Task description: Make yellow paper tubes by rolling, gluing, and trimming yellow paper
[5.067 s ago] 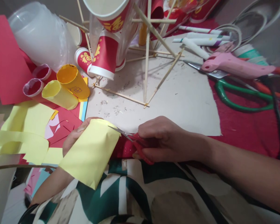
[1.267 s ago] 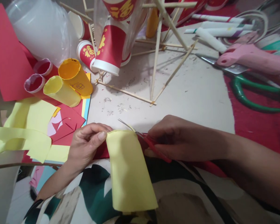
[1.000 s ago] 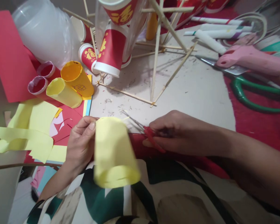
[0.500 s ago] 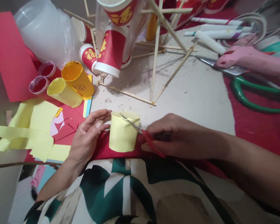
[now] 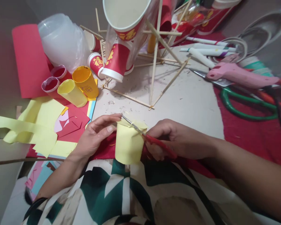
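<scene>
A pale yellow paper cylinder (image 5: 129, 147) stands upright in front of my body, with a paper flap at its top. My left hand (image 5: 97, 134) pinches it at the upper left edge, with thumb in front and index finger along the rim. My right hand (image 5: 178, 137) grips the red handles of small scissors (image 5: 160, 144). Their metal blades lie across the cylinder's top rim, tips pointing toward my left index finger, and look nearly closed. The cylinder's far side is hidden.
Behind stands a wooden stick frame (image 5: 155, 68) with red paper cups (image 5: 118, 59). Paper tubes (image 5: 72, 93) and yellow paper scraps (image 5: 35, 122) lie left. On the right are green-handled scissors (image 5: 248, 109) and a pink glue gun (image 5: 241, 75).
The scissor blades have swung nearer to closed across the rim. The cylinder and both hands sit slightly lower and further right in view. The camera view has also shifted.
</scene>
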### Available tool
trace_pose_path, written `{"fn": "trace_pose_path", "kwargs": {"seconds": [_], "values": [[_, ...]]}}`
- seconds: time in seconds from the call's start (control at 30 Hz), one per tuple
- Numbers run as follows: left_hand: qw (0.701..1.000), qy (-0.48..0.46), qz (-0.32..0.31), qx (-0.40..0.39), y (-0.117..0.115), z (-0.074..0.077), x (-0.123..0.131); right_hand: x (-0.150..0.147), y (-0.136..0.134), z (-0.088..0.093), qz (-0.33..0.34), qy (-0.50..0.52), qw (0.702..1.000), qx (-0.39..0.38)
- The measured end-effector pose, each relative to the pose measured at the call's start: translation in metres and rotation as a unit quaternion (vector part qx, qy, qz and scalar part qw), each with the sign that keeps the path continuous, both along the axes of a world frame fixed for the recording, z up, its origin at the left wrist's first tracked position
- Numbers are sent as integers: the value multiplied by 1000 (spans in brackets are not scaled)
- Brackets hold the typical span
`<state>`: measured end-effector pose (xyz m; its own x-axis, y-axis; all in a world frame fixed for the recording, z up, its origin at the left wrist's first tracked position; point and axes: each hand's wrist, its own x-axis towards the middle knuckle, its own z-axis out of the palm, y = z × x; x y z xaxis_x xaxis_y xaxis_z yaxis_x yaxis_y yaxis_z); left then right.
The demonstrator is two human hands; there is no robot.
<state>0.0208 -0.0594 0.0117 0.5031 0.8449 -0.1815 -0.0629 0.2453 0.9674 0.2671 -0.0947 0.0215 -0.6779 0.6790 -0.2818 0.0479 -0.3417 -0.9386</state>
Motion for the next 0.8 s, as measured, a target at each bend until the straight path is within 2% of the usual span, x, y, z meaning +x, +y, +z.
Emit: {"fn": "trace_pose_path", "kwargs": {"seconds": [0.1,0.27,0.4,0.5,0.63,0.73,0.8], "values": [[999,36,1,41,0,0,0,1,-1,-4,-9,37,999,-20],[997,35,3,64,-1,-2,2,2,-2,-8,-48,124,989,-66],[993,48,7,103,-2,-3,3,-2,-3,-10,-65,188,977,-74],[994,48,23,98,-4,-3,6,-6,-3,-13,-83,222,969,-75],[996,38,66,42,-4,0,9,-4,-4,-12,-88,185,977,-62],[994,31,107,-6,1,9,6,2,-4,-3,-79,88,993,-18],[994,43,90,-47,4,20,0,5,-5,4,-59,13,998,36]]}}
